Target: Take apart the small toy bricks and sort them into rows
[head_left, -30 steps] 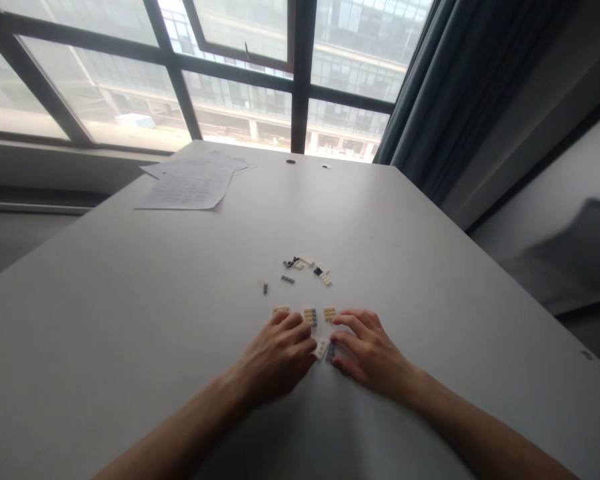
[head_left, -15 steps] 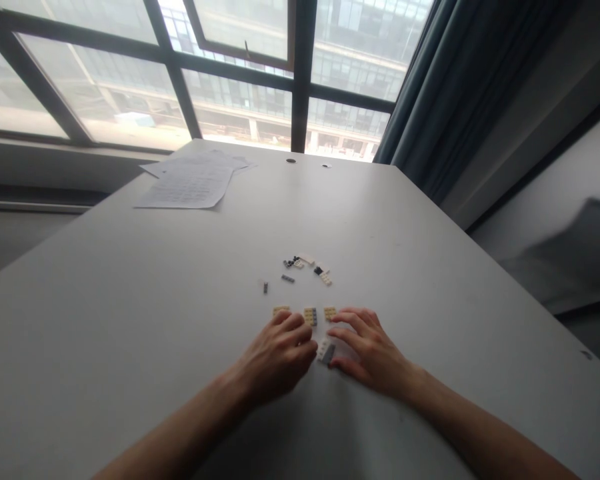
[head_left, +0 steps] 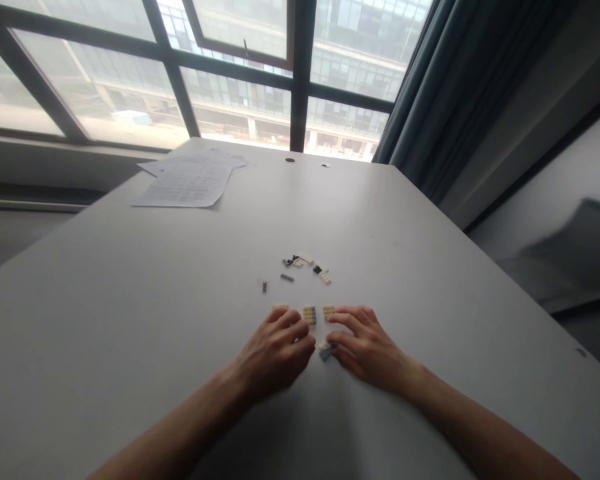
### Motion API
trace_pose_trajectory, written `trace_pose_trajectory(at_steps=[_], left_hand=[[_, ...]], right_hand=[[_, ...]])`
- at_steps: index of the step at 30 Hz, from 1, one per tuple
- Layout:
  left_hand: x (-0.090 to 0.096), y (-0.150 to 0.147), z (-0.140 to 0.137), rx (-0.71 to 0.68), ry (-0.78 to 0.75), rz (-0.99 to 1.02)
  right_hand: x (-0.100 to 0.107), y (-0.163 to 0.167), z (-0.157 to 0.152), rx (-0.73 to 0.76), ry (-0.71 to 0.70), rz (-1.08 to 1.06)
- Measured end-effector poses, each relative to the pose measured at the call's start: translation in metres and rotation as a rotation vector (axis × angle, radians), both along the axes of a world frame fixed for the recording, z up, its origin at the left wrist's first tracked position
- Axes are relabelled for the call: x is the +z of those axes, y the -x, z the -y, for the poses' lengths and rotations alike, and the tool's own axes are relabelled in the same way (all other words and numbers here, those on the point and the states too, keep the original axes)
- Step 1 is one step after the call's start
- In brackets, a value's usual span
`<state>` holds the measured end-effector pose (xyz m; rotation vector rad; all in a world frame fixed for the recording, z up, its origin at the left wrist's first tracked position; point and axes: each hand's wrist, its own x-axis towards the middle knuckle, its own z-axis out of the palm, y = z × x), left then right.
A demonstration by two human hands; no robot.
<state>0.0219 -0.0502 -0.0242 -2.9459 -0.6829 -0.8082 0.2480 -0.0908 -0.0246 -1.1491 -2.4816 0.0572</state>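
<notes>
1. Beyond the white worktop (head_left: 420, 267), one large window (head_left: 245, 73) stands at 12 o'clock and one dark curtain (head_left: 430, 100) at 1 o'clock; directions are reckoned from the tan-and-grey brick (head_left: 309, 315).
2. Between 10 and 11 o'clock, near the far edge, lie at least two printed papers (head_left: 185, 185), overlapping.
3. Two more tan bricks are counted: the right tan brick (head_left: 329, 311) just beside at 3 o'clock, and the left tan brick (head_left: 281, 307) at 9 o'clock, partly hidden by fingers.
4. Two small grey bars lie apart: one bar (head_left: 265, 287) at 10 o'clock, another bar (head_left: 287, 277) at 11 o'clock.
5. Farther toward 12 o'clock is a cluster of black, grey and white parts (head_left: 295, 261), too small for exact counting; at 1 o'clock is a black-and-white group (head_left: 323, 273).
6. One white-and-grey piece (head_left: 325, 351) is at 5 o'clock, touched by the right fingertips.
7. Left hand (head_left: 285, 347), at 7 o'clock, has curled fingers, back upward; I cannot tell if it holds something.
8. Right hand (head_left: 365, 340), at 4 o'clock, is half open, fingers bent inward; whether it grips the piece, I cannot tell.
9. Both forearms slant inward, from 8 and 4 o'clock.
</notes>
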Motion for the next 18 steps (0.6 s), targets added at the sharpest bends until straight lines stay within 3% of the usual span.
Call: trace_pose_trajectory(at_steps=[7,18], left_hand=[[0.0,0.0,0.001,-0.009,-0.012,-0.003],[0.003,0.001,0.004,-0.088,-0.016,-0.049]], right_hand=[[-0.002,0.012,0.009,-0.217,0.015,-0.039],[0.0,-0.001,0.002,-0.143,0.043,-0.079]])
